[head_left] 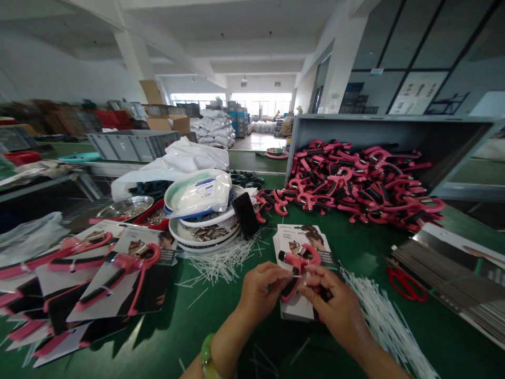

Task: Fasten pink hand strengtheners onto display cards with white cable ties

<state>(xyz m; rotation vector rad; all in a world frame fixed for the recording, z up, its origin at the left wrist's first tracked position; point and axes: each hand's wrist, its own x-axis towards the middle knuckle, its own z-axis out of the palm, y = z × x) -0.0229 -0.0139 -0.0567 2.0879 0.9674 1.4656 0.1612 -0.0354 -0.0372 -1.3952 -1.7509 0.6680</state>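
Observation:
A pink tool with black grips (298, 261) lies on a stack of printed cards (311, 237) in front of me. My left hand (263, 288) is at the tool's left side, its thumb and index finger pinched on a thin white zip tie (296, 276) by the black grip. On the other side, my right hand (329, 295) has its fingers bent together at the tie and the pink handle. The fingers partly hide the tie's far end.
A grey crate (453, 152) spills pink tools at the back right. Loose zip ties (379, 310) and red scissors (408, 284) lie to the right. Carded tools (114, 284) are piled left; stacked plates (205, 239) and a phone (245, 216) stand centre-left.

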